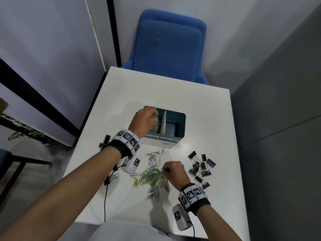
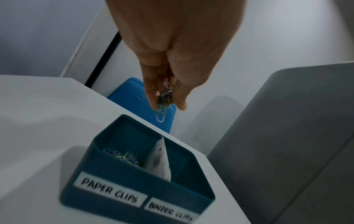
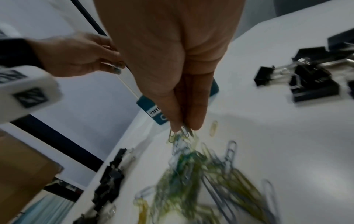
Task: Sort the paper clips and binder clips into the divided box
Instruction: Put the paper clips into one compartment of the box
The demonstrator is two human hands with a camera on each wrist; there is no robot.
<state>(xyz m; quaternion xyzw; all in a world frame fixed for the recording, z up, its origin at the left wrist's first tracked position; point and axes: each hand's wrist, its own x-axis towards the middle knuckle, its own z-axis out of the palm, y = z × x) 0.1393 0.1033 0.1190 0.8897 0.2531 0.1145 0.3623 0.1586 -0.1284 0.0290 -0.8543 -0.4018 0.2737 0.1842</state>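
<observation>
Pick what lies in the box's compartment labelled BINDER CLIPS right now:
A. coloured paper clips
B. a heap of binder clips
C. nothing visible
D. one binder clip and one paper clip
C: in the head view the right-hand compartment of the box shows only bare floor, while the binder clips lie on the table.

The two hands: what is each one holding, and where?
Left hand pinches a few paper clips by their upper ends, above the box. Right hand pinches clips at the pile's top.
</observation>
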